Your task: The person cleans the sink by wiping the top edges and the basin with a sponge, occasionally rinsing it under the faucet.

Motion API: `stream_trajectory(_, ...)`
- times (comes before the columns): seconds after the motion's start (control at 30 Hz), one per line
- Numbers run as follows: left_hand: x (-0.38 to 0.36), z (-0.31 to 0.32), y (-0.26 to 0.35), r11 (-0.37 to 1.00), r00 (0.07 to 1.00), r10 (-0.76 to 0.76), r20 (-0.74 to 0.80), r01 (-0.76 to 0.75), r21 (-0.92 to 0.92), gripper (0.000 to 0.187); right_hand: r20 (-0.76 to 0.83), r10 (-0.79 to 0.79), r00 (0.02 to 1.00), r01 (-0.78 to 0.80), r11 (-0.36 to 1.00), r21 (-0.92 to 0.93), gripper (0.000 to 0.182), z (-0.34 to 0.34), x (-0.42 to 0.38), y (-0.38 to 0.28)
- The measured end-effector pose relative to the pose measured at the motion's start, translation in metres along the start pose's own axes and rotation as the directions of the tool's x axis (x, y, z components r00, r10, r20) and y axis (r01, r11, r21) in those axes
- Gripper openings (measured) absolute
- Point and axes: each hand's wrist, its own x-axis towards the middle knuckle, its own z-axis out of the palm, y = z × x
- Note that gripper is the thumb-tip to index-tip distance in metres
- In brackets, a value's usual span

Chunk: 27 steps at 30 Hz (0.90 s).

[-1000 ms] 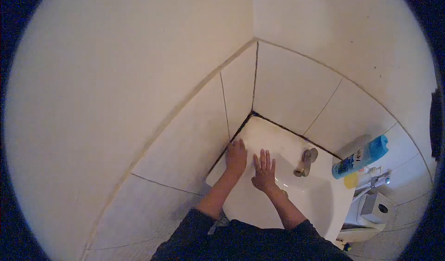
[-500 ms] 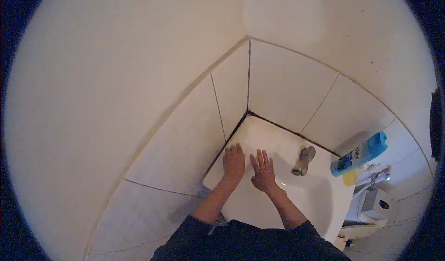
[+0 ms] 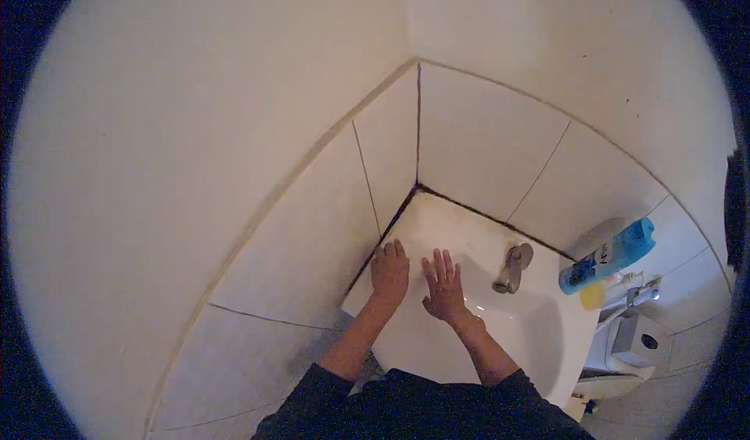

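Note:
A white washbasin (image 3: 441, 213) fills the corner below me. My left hand (image 3: 390, 274) lies palm down on the basin's left rim, its fingers stretched toward the tiled wall. To its right, my right hand (image 3: 444, 290) is spread flat at the inner edge of the bowl, fingers pointing away from me and thumb out to the left. Neither hand holds anything. The metal tap (image 3: 512, 268) stands on the back rim, a short way right of my right hand.
A blue bottle (image 3: 608, 256) stands at the basin's right back corner, with a yellow item (image 3: 593, 296) beside it. Tiled walls (image 3: 484, 139) meet behind the basin, with a dark joint along its edge. Farther right are a toilet (image 3: 609, 384) and a grey-white box (image 3: 642, 340).
My left hand has shifted slightly to the left along the rim, and its fingers show more sharply. My right hand stays nearly in place. The view has tilted a little.

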Motion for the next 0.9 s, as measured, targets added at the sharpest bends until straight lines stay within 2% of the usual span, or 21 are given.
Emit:
stream_trajectory(0.03, 0.003, 0.006, -0.002, 1.000, 1.000, -0.004, 0.010, 0.004, 0.003, 0.031, -0.007, 0.016, 1.000, -0.016, 1.000, 0.023, 0.094, -0.002, -0.001, -0.003)
stream_trajectory(0.13, 0.047, 0.030, -0.003, 0.996, 0.993, 0.076, -0.091, -0.070, 0.060, 0.030, -0.013, 0.025, 1.000, -0.024, 0.999, 0.043, 0.094, -0.002, -0.002, -0.005)
stream_trajectory(0.2, 0.067, 0.036, 0.002, 0.994, 1.000, 0.011, 0.026, -0.014, 0.109, 0.031, -0.017, 0.020, 1.000, -0.020, 0.999, 0.031, 0.094, -0.003, 0.000, 0.000)
stream_trajectory(0.23, 0.063, 0.035, 0.003, 0.994, 1.000, 0.012, 0.022, -0.014, 0.106, 0.031, -0.017, 0.000, 1.000, 0.000, 1.000, 0.012, 0.094, -0.002, -0.001, 0.002)
stream_trajectory(0.3, 0.039, 0.030, 0.004, 0.998, 0.999, -0.031, 0.016, 0.032, -0.060, 0.032, -0.018, -0.022, 1.000, 0.021, 1.000, -0.010, 0.095, -0.002, -0.001, 0.007)
stream_trajectory(0.37, -0.004, 0.009, 0.006, 0.999, 0.999, -0.032, 0.039, 0.032, 0.015, 0.036, 0.001, -0.028, 1.000, 0.028, 1.000, -0.009, 0.094, 0.001, -0.001, 0.008)
stream_trajectory(0.43, -0.030, -0.019, 0.001, 1.000, 0.996, -0.028, 0.087, 0.027, 0.009, 0.040, -0.004, -0.016, 1.000, 0.016, 1.000, 0.019, 0.093, -0.001, 0.000, 0.003)
stream_trajectory(0.5, -0.037, -0.021, -0.001, 1.000, 0.990, -0.023, 0.141, 0.022, 0.003, 0.043, -0.003, -0.001, 1.000, 0.001, 0.999, 0.050, 0.092, -0.007, -0.003, -0.002)
stream_trajectory(0.57, -0.032, -0.008, -0.003, 0.998, 0.998, -0.001, -0.065, 0.006, 0.064, 0.049, -0.009, -0.011, 1.000, 0.011, 1.000, 0.008, 0.091, -0.013, -0.003, -0.005)
stream_trajectory(0.6, -0.028, -0.009, -0.003, 0.998, 0.998, -0.004, -0.069, 0.009, 0.063, 0.049, -0.011, -0.014, 1.000, 0.014, 1.000, 0.005, 0.091, -0.014, -0.003, -0.006)
stream_trajectory(0.67, -0.021, -0.009, 0.002, 0.990, 0.996, -0.084, 0.018, 0.085, -0.116, 0.044, -0.033, 0.035, 0.999, -0.033, 0.998, 0.059, 0.081, -0.017, -0.001, -0.005)
stream_trajectory(0.7, -0.021, -0.008, 0.004, 0.989, 0.996, -0.090, 0.009, 0.091, -0.119, 0.044, -0.038, 0.027, 0.999, -0.025, 0.998, 0.050, 0.081, -0.012, 0.002, -0.001)
stream_trajectory(0.73, -0.023, -0.006, 0.004, 0.877, 0.987, -0.149, 0.053, 0.157, -0.453, 0.041, -0.107, 0.061, 0.992, -0.033, 0.968, 0.247, 0.075, -0.005, 0.006, 0.003)
stream_trajectory(0.77, -0.026, -0.003, 0.004, 0.654, 0.976, -0.186, 0.114, 0.210, -0.727, 0.038, -0.165, 0.105, 0.981, -0.023, 0.900, 0.436, 0.070, 0.003, 0.009, 0.006)
stream_trajectory(0.8, -0.028, -0.003, 0.006, 0.653, 0.975, -0.194, 0.109, 0.211, -0.727, 0.038, -0.167, 0.097, 0.981, -0.015, 0.901, 0.433, 0.070, -0.007, 0.009, -0.002)
stream_trajectory(0.83, -0.030, -0.002, 0.010, 0.435, 0.959, -0.265, 0.100, 0.211, -0.875, 0.038, -0.009, 0.147, 0.989, -0.092, 0.661, 0.745, 0.066, -0.025, 0.008, -0.017)
stream_trajectory(0.87, -0.033, -0.002, 0.012, 0.190, 0.937, -0.334, 0.107, 0.178, -0.966, 0.037, 0.159, 0.133, 0.978, -0.194, 0.319, 0.928, 0.062, -0.035, 0.008, -0.029)
stream_trajectory(0.9, -0.036, 0.003, 0.012, 0.189, 0.935, -0.340, 0.102, 0.174, -0.966, 0.037, 0.156, 0.126, 0.980, -0.190, 0.324, 0.927, 0.062, -0.032, 0.008, -0.037)
